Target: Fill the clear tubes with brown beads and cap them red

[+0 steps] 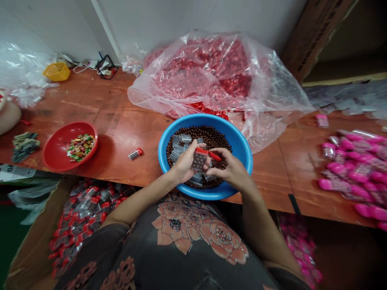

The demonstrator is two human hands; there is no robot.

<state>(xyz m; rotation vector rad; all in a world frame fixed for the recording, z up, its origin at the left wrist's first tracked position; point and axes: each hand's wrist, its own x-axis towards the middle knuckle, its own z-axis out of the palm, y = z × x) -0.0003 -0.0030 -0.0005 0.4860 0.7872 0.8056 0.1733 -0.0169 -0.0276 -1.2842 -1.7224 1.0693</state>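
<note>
My left hand [185,163] is closed around a small clear container [199,162] filled with brown beads, its red rim facing up. My right hand [231,167] pinches a red cap [215,156] just beside the container's top; I cannot tell whether cap and container are joined there. Both hands are above a blue basin [205,196] that holds many round brown beads [211,133] and several clear empty containers [178,151]. Behind the basin, loose red caps [208,109] spill from a large clear plastic bag [193,68].
A red bowl [53,151] with wrapped candies and a filled red-capped container [135,154] are on the left. Pink-capped containers [356,165] pile up at right. Below the table's front edge, a cardboard box [39,229] holds red-capped containers [81,217]. A yellow bowl [57,71] stands far left.
</note>
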